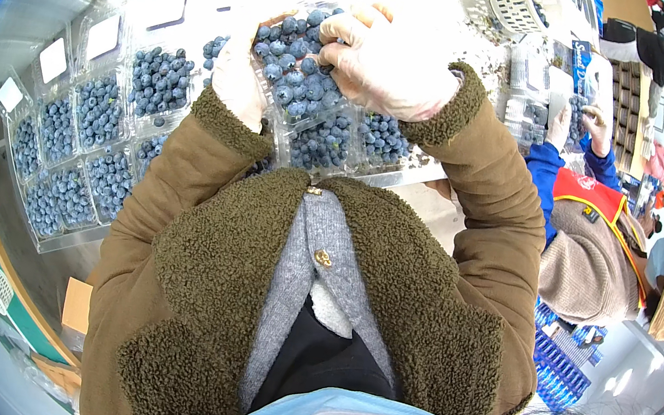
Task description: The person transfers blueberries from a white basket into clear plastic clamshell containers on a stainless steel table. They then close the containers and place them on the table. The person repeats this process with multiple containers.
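Observation:
A clear plastic container of blueberries (289,64) is held up in front of me, above the other containers. My left hand (236,82), in a pale thin glove, is wrapped round its left side. From the right, my right hand (396,67), gloved the same way, reaches over the berries with its fingers curled and their tips down among them. Whether a berry sits between those fingertips is hidden. Just below are two more filled blueberry containers (322,144) near the table's front edge.
Several open blueberry containers (99,113) stand in rows on the left, lids raised. White perforated baskets (512,4) stand at the table's far side. On the right, a co-worker (592,246) in a red vest handles berries beside stacked clear containers (531,70).

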Tool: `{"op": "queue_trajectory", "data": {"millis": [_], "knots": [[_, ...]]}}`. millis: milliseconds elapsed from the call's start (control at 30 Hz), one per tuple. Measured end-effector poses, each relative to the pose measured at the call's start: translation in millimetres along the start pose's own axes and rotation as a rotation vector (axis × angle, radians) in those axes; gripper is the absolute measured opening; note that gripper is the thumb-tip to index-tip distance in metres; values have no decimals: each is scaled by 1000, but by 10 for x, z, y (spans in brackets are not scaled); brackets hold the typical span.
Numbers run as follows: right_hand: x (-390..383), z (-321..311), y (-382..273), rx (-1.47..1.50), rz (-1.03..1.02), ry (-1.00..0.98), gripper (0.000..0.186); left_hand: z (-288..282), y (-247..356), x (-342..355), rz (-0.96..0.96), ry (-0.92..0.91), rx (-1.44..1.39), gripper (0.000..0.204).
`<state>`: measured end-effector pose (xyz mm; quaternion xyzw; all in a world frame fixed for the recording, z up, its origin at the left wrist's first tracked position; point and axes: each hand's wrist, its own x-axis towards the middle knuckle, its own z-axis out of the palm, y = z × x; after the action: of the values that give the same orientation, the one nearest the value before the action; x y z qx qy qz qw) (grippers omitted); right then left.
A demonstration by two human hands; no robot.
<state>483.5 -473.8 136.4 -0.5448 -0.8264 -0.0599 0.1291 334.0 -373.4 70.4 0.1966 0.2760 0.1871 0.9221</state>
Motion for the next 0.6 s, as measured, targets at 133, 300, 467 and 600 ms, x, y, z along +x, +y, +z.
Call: {"op": "queue_trajectory", "data": {"millis": [133, 300, 467, 600], "knots": [[154, 74, 78, -19, -51, -53, 11, -19, 82, 37, 40, 24, -58, 33], [239, 78, 214, 134, -71, -62, 13, -101, 89, 108, 96, 12, -31, 37], [466, -40, 621, 295, -116, 149, 13, -127, 128, 140, 70, -13, -88, 45], [665, -325, 1167, -151, 182, 330, 21, -45, 126, 127, 63, 32, -93, 47]]}}
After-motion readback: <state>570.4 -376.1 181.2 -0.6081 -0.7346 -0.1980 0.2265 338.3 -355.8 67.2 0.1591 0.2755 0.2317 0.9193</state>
